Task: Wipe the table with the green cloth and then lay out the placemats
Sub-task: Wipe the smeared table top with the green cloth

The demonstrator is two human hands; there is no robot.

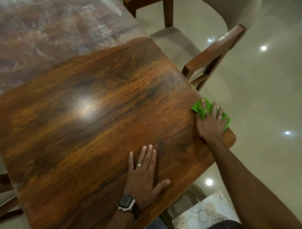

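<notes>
Chairs (204,49) flank table (95,107); my left hand (145,176) lies flat, right hand (210,120) fingers spread, pressing crumpled green cloth (198,107).

Both hands (143,173) (210,122) flat, fingers spread

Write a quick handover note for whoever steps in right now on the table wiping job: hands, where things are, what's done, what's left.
Right hand presses the green cloth flat at the table's right edge, near the corner. Left hand rests flat on the tabletop, holding nothing. Patterned placemats seem to sit off the table, lower right, none laid out. Wiping is under way; the far end looks hazy. Left: finish wiping, then lay the placemats.
</notes>
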